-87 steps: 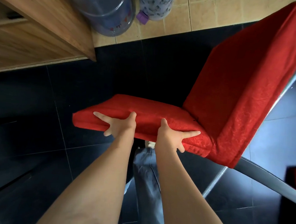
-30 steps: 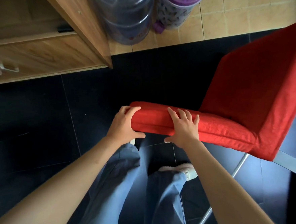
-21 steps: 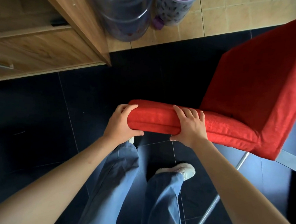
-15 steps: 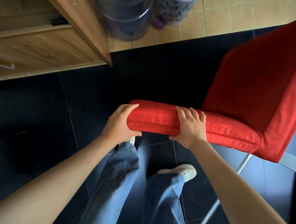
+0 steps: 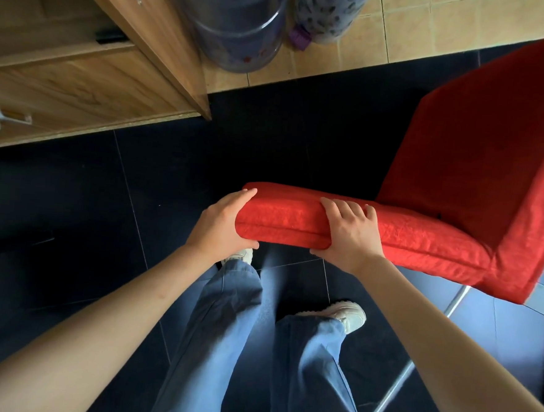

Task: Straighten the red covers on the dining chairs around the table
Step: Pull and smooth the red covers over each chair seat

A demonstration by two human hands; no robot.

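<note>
Hands first: my left hand (image 5: 222, 226) wraps the near corner of the seat (image 5: 359, 226) at mid-frame, fingers curled over the top, thumb tucked under the lower edge. My right hand (image 5: 347, 233) clamps the same front edge a little to the right, fingers (image 5: 344, 209) bent over the top, thumb hooked beneath. Both are closed on the cushion through the red cover (image 5: 295, 220), not lying flat on it.

I hold it this way, I judge, so I can tug the fabric forward and down over the padding; gripping top and bottom together lets me shift the cloth without it slipping off the edge. The cover here looks finely crinkled, while the backrest (image 5: 487, 150) at the right of the frame looks smoother, though it lies partly in shadow.

The chair stands on dark floor tiles, its metal leg (image 5: 389, 397) running to the lower right. A wooden cabinet (image 5: 79, 89) fills the upper left, with a big water bottle (image 5: 238, 20) and a patterned bin (image 5: 326, 10) at the top. No table is in view.

This seat seems nearly done; a last pull along the seam looks due.
</note>
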